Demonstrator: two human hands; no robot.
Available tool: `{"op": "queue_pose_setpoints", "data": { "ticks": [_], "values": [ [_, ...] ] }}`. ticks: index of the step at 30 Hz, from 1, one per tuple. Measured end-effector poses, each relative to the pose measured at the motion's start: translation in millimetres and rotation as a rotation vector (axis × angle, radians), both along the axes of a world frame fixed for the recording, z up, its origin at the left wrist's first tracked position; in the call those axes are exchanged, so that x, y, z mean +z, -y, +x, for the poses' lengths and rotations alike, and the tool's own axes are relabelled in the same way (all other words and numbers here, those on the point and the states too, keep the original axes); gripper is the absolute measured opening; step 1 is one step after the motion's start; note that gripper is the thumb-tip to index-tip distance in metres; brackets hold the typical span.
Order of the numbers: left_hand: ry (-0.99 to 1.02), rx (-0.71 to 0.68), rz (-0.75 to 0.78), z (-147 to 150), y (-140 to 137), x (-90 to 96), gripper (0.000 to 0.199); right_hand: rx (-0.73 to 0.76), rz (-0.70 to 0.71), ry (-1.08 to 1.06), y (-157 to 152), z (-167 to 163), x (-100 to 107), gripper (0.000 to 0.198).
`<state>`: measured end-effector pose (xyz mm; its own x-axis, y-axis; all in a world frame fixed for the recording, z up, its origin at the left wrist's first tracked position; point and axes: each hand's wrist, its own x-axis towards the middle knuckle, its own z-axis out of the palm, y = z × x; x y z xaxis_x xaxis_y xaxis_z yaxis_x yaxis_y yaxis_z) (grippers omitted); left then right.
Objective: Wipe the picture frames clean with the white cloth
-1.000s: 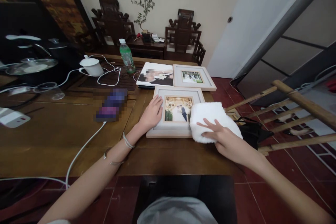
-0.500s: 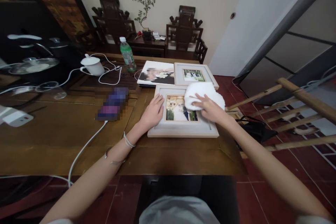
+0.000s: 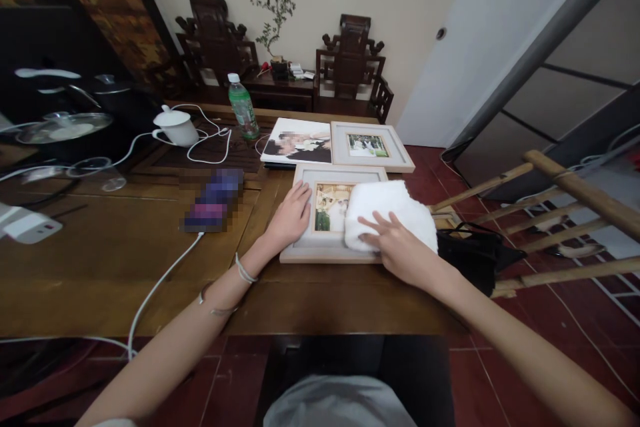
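A picture frame [image 3: 320,248] with a pale border and a photo inside lies flat near the table's front edge. My left hand [image 3: 291,215] rests on its left side, fingers stretched out flat over the border. A folded white cloth [image 3: 395,203] covers the frame's lower right part and some of the photo. My right hand [image 3: 395,242] presses on this cloth with the fingers a little spread, gripping it against the glass. Behind lie a second picture frame [image 3: 397,161] and, to its left, a white-covered photo panel [image 3: 300,130] on a dark item.
On the wooden table [image 3: 125,267] a phone [image 3: 213,203] is plugged into a white cable. Farther back stand a green-labelled bottle [image 3: 243,107], a lidded white cup [image 3: 176,128] and a clear plastic cup [image 3: 114,180]. A wooden chair [image 3: 575,193] is at the right.
My right hand has drawn the white cloth down toward the frame's front right corner, uncovering the upper edge. My left hand stays in place.
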<state>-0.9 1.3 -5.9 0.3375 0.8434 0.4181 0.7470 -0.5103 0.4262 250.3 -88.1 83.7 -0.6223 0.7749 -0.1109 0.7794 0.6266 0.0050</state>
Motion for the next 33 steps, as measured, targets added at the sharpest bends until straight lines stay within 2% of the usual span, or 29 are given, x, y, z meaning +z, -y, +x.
{"op": "queue_pose_setpoints", "data": {
  "ticks": [4,6,8,12,17,19,21,23,26,33],
  "values": [
    [0.01,0.001,0.004,0.5,0.1,-0.7,0.043,0.065,-0.177,-0.123,39.6,-1.9,19.7,0.072],
    [0.005,0.005,-0.001,0.7,0.6,0.2,0.043,0.095,-0.216,-0.16,45.8,-6.2,22.5,0.071],
    [-0.006,0.006,-0.009,1.0,0.9,1.2,0.043,0.108,-0.21,-0.169,39.5,-10.5,18.9,0.071],
    [-0.01,0.003,-0.014,0.9,0.6,1.9,0.043,0.092,-0.083,-0.134,-7.6,-10.6,-0.7,0.071],
    [-0.006,-0.005,-0.018,-0.4,-0.3,1.7,0.043,-0.008,0.214,-0.108,-87.4,0.5,-21.3,0.072],
    [-0.008,-0.009,-0.019,-1.1,-0.4,1.9,0.043,-0.056,0.278,-0.101,-107.5,1.0,-24.5,0.071],
    [-0.008,-0.01,-0.017,-1.6,-0.4,2.2,0.043,-0.085,0.278,-0.069,-114.4,-2.1,-25.6,0.069],
    [-0.005,-0.01,-0.018,-1.7,-0.1,2.6,0.043,-0.078,0.247,-0.026,-107.6,-7.0,-25.0,0.066],
    [-0.005,-0.006,-0.021,-1.1,0.4,2.8,0.043,-0.042,0.178,0.01,-78.4,-11.5,-19.5,0.064],
    [-0.013,0.007,-0.005,0.9,0.1,1.1,0.042,0.068,-0.192,-0.044,10.9,-1.7,20.0,0.075]
  ]
}}
